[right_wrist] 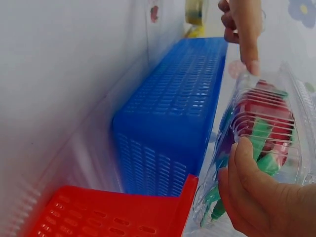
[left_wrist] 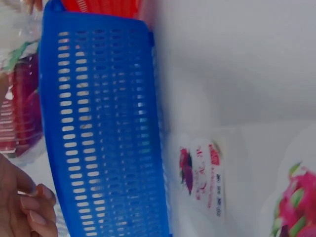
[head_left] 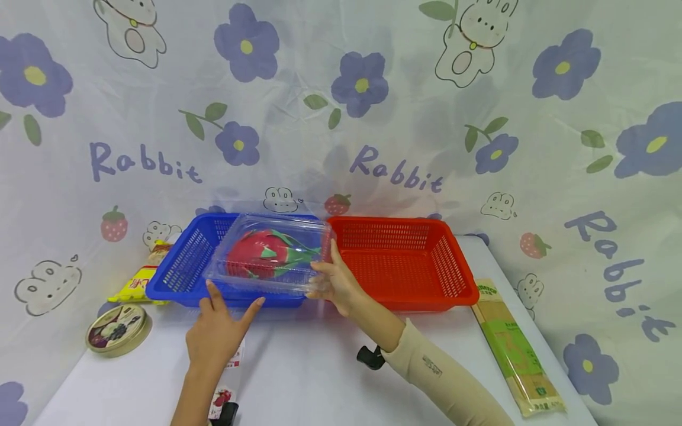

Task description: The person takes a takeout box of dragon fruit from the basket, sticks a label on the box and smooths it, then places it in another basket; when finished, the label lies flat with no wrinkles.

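A clear plastic box (head_left: pixel 288 222) with a pink and green dragon fruit (head_left: pixel 261 251) inside is held up over the blue basket (head_left: pixel 183 260). My right hand (head_left: pixel 341 284) grips the box's right end, thumb on one side and fingers on the other. At the near left corner is my left hand (head_left: pixel 213 334), with its index fingertip touching the box and its other fingers loosely bent. In the right wrist view, the dragon fruit (right_wrist: pixel 266 116) shows through the ribbed plastic wall.
Right of the blue basket stands a red basket (head_left: pixel 386 257). A noodle packet (head_left: pixel 514 349) lies at the right; a round tin (head_left: pixel 117 330) and yellow snack bag (head_left: pixel 135 284) sit at the left. A card with a dragon fruit picture (left_wrist: pixel 202 177) lies on the white table.
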Tool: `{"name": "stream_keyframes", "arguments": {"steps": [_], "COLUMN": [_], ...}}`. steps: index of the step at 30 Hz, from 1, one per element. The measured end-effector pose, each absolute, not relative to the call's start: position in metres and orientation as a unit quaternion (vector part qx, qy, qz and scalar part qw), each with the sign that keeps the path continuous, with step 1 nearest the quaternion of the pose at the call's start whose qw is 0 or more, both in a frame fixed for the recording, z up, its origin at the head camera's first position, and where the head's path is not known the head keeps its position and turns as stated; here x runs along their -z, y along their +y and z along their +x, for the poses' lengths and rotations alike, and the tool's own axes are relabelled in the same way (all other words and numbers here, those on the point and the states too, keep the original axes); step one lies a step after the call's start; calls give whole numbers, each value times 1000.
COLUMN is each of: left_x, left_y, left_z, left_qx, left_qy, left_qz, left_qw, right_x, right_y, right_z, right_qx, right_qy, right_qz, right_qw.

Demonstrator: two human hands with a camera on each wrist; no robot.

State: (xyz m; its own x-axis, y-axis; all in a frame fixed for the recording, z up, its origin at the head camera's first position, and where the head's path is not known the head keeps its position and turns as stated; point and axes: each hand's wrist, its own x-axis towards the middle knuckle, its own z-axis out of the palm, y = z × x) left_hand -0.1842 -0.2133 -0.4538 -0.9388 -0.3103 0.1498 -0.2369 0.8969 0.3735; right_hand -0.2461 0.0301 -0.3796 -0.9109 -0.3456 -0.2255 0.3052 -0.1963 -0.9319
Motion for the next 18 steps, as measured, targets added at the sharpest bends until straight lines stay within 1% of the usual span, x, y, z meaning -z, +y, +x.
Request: {"name": "stream_keyframes", "arguments": {"steps": [2, 4, 6, 10, 12, 14, 18], "left_x": [449, 445, 442, 438, 436, 433, 424], "left_y": [-214, -215, -215, -215, -216, -216, -220], "left_z": [-182, -179, -176, -173, -172, -171, -171], "left_qx": [179, 182, 187, 191, 193, 199, 220], "left_qy": [-969, -968, -965, -957, -954, -953, -950], "left_qz": [138, 136, 130, 105, 90, 86, 95], "left_qw": [100, 109, 132, 194, 210, 214, 199], "right_x": [379, 379, 379, 379, 380, 380, 381], "right_y": [32, 34, 36, 40, 41, 43, 46], "right_z": [-245, -245, -244, -241, -239, -238, -237], "right_qx": [773, 774, 774, 776, 776, 777, 780], "right_qy": [598, 597, 596, 593, 593, 591, 586], "right_qz": [-14, -14, -15, -16, -18, -21, -21], "right_qw": [211, 211, 213, 214, 215, 217, 219]}}
